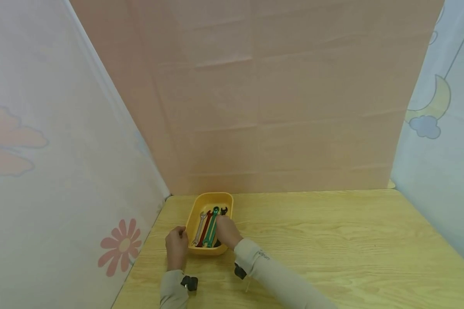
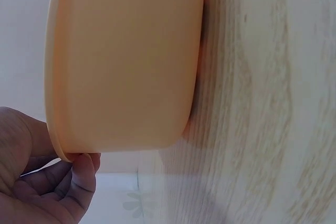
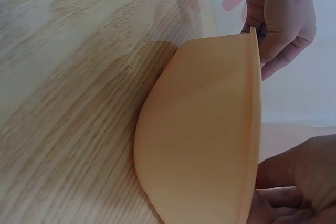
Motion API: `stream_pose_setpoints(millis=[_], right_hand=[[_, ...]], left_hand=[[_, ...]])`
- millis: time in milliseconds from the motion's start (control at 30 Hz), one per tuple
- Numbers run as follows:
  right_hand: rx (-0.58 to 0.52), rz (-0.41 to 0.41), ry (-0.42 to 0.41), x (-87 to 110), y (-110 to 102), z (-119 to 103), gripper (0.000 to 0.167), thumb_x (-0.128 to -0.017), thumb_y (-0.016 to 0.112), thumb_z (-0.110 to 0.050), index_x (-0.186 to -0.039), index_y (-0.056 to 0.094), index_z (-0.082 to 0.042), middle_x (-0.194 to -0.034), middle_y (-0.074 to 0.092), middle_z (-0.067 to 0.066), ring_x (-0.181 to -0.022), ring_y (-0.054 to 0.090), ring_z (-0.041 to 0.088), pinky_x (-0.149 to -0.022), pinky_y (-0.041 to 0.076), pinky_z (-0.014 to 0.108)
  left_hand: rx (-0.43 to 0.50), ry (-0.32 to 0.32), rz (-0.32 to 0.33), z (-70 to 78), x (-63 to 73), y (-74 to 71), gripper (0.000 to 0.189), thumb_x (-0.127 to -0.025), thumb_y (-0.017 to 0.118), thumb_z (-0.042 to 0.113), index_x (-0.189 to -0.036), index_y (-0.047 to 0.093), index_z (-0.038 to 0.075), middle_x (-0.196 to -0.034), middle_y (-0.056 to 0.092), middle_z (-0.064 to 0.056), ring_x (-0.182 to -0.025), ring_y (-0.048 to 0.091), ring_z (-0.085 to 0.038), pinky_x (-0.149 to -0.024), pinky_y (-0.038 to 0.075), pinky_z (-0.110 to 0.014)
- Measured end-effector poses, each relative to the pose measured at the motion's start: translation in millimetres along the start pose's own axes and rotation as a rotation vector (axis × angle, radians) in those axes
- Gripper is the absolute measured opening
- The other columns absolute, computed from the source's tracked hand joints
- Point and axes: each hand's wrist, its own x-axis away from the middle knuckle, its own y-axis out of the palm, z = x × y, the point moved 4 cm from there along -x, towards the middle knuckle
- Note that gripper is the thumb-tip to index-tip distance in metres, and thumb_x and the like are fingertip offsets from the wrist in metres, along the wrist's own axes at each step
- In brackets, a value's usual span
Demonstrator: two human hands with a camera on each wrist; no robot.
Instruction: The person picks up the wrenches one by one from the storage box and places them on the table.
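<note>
A yellow plastic bin (image 1: pixel 212 198) stands on the table, holding a silver wrench (image 1: pixel 199 227), a red wrench (image 1: pixel 205 227), a green wrench (image 1: pixel 212 225) and a black wrench (image 1: pixel 224 210) side by side. My left hand (image 1: pixel 176 245) pinches the bin's left rim; in the left wrist view, thumb and fingers (image 2: pixel 83 182) close on that rim. Over the bin's right side, my right hand (image 1: pixel 227 231) reaches in with curled fingers and grips the black wrench, covering its middle. From the right wrist view, the bin's wall hides those fingertips behind the rim.
The wood-grain table (image 1: pixel 332 240) stretches away to the right of the bin. A plain pinkish cloth (image 1: pixel 274 107) hangs behind it, and a pale flower-printed cloth (image 1: pixel 81 180) closes off the left side. Small black devices (image 1: pixel 189 283) are strapped at both wrists.
</note>
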Motion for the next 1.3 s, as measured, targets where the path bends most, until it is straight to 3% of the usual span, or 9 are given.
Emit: stream_pose_setpoints(millis=[300,500,633,867,1033,1200,1300], right_hand=[[0.022,-0.043,0.004,-0.5,5,-6,0.027,-0.089,0.059,0.014,-0.071,0.054,-0.006,-0.057,0.037,-0.002,-0.047,0.031,0.008,-0.042,0.026,0.020],[0.167,-0.042,-0.053,-0.6,12,-10,0.022,-0.089,0.065,0.009,-0.073,0.057,-0.005,-0.060,0.048,0.001,-0.050,0.036,0.007,-0.043,0.031,0.020],[0.193,-0.044,-0.030,-2.1,16,-9,0.018,-0.091,0.064,0.006,-0.077,0.061,-0.004,-0.061,0.050,0.002,-0.050,0.039,0.008,-0.044,0.035,0.021],[0.163,-0.068,0.016,-5.3,19,-10,0.023,-0.093,0.063,0.004,-0.072,0.058,-0.005,-0.056,0.047,0.002,-0.046,0.038,0.008,-0.041,0.031,0.021],[0.255,-0.061,0.042,-9.5,25,-10,0.016,-0.093,0.066,0.000,-0.077,0.062,-0.004,-0.063,0.054,0.005,-0.049,0.043,0.010,-0.043,0.036,0.023],[0.321,-0.048,0.055,-11.3,29,-10,0.022,-0.093,0.066,-0.003,-0.072,0.062,-0.005,-0.060,0.054,0.006,-0.046,0.042,0.010,-0.042,0.033,0.023],[0.377,-0.031,0.039,-12.6,31,-10,0.019,-0.092,0.068,-0.005,-0.074,0.065,-0.004,-0.063,0.058,0.007,-0.048,0.048,0.011,-0.042,0.038,0.023]], left_hand=[[-0.008,0.036,0.009,0.2,0.6,-1.4,0.018,-0.091,0.058,-0.010,-0.106,0.067,-0.016,-0.098,0.069,-0.030,-0.085,0.069,-0.039,-0.067,0.058,-0.045],[0.001,0.011,0.009,0.9,1.4,-2.7,0.019,-0.092,0.057,-0.010,-0.107,0.067,-0.016,-0.100,0.069,-0.030,-0.088,0.068,-0.039,-0.070,0.058,-0.046],[0.009,0.000,-0.004,2.1,1.3,-1.4,0.019,-0.093,0.057,-0.009,-0.108,0.067,-0.016,-0.101,0.069,-0.030,-0.089,0.069,-0.039,-0.070,0.058,-0.045],[0.008,-0.006,0.002,4.0,-0.3,-0.5,0.018,-0.092,0.058,-0.009,-0.106,0.068,-0.016,-0.101,0.069,-0.030,-0.090,0.069,-0.040,-0.072,0.058,-0.047],[0.018,0.016,0.014,2.9,0.0,-0.5,0.017,-0.091,0.059,-0.010,-0.104,0.068,-0.016,-0.098,0.069,-0.030,-0.087,0.069,-0.039,-0.068,0.058,-0.046],[0.019,0.023,0.009,3.2,0.9,-0.4,0.017,-0.091,0.059,-0.011,-0.104,0.068,-0.016,-0.098,0.069,-0.030,-0.086,0.069,-0.038,-0.067,0.058,-0.045],[0.023,0.027,0.003,4.0,1.9,-0.6,0.018,-0.092,0.058,-0.011,-0.106,0.068,-0.016,-0.099,0.069,-0.030,-0.087,0.069,-0.039,-0.069,0.058,-0.045]])
